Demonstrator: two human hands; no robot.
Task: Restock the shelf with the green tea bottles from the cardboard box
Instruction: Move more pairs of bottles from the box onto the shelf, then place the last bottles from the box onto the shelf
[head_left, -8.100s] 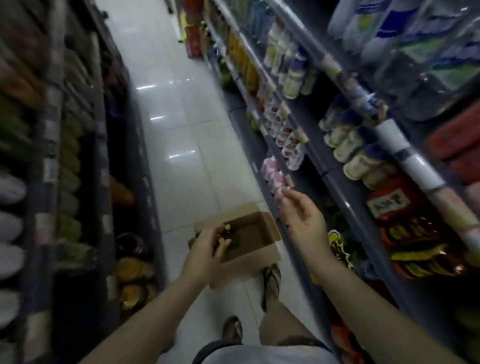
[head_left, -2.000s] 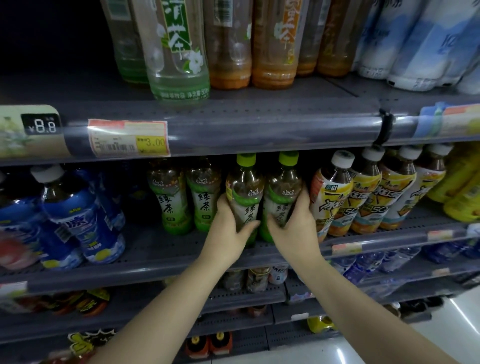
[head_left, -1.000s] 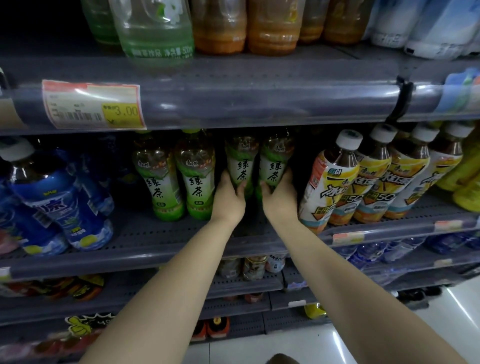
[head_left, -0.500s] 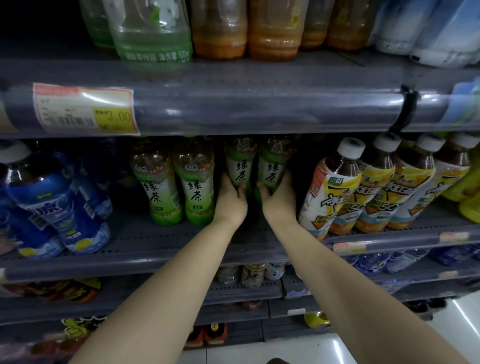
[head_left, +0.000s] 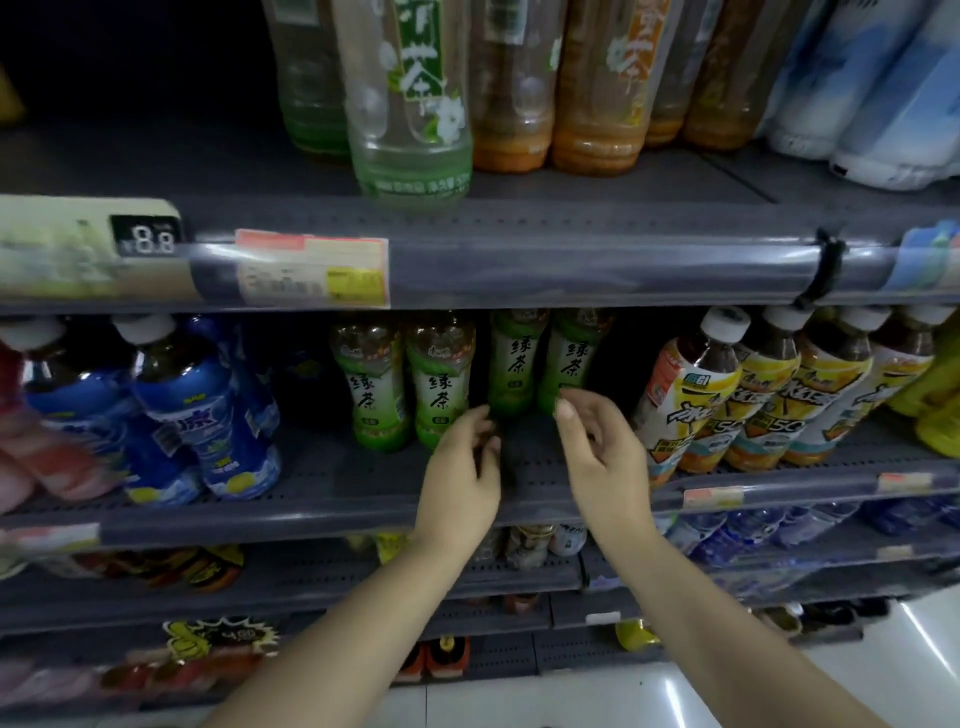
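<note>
Several green tea bottles stand on the grey middle shelf (head_left: 322, 483). Two of them (head_left: 511, 364) (head_left: 571, 364) sit deep in the row, upright, side by side. Two more (head_left: 371, 389) (head_left: 441, 389) stand further forward to their left. My left hand (head_left: 462, 467) hovers just in front of the shelf, fingers apart, holding nothing. My right hand (head_left: 597, 452) is beside it, fingers loosely spread, empty, its fingertips close to the base of the right deep bottle. The cardboard box is out of view.
Blue-labelled bottles (head_left: 202, 410) stand left of the green tea, yellow-labelled iced tea bottles (head_left: 696, 395) to the right. The shelf above (head_left: 571, 260) carries tall bottles and price tags. Lower shelves hold small items; pale floor (head_left: 779, 691) shows at the bottom right.
Both hands have let go of the two green tea bottles they pushed deep into the shelf and drawn back toward me. The camera has tilted up a little.
</note>
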